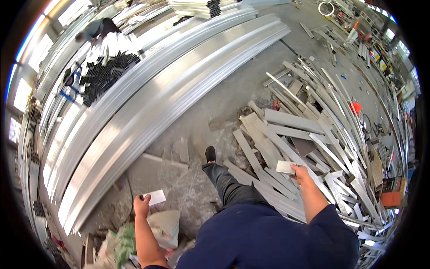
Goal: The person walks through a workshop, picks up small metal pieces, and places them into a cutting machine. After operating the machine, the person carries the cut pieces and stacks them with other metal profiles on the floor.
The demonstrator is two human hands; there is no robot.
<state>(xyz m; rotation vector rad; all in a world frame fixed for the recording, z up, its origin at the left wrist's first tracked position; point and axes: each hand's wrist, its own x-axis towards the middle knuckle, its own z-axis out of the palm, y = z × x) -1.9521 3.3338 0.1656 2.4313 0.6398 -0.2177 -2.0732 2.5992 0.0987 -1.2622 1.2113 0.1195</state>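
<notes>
The left grip [141, 205] clasps a flat white piece [157, 197] at its right, the right grip [301, 174] a pale block [285, 167] at its left, while loose strips [291, 119] ahead of the right grip could trip the nearby dark-shod foot [210, 154].

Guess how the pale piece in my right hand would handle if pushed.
The pale piece looks stiff: it juts straight from your right hand. Probably light, held by one end. Its flat shape suggests sliding, not rolling.

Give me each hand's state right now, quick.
Left hand: closed, holding a white piece.
Right hand: closed, holding a pale block.
</notes>
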